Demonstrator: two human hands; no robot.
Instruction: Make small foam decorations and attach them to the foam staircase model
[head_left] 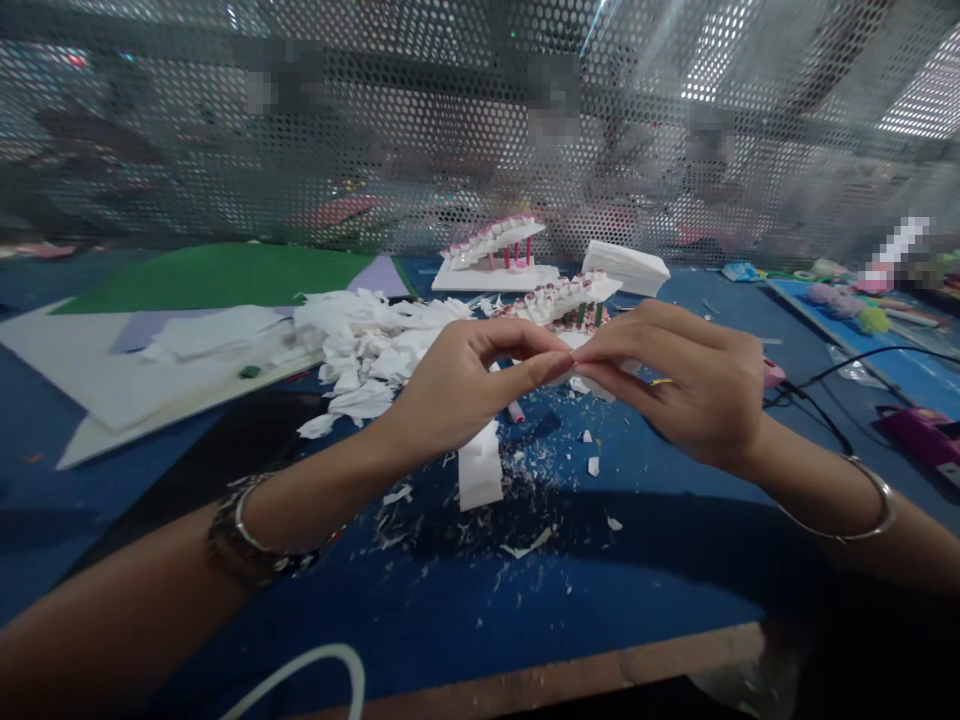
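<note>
Both my hands meet above the blue table (450, 600), pinching one small white foam piece (576, 343) between them. My left hand (465, 385) has its fingers closed on the piece's left end. My right hand (682, 385) grips its right end with fingers curled. A white foam strip (480, 470) stands on the table just below my left hand. Beyond the hands sit two white foam models with pink posts, one near (559, 300) and one farther back (495, 255).
A heap of white foam scraps (367, 345) lies left of centre, with white, purple and green sheets (210, 275) beyond. White crumbs litter the table. A pink glue gun (922, 435) with a black cord (840, 375) lies at right. A perforated metal screen (450, 130) closes the back.
</note>
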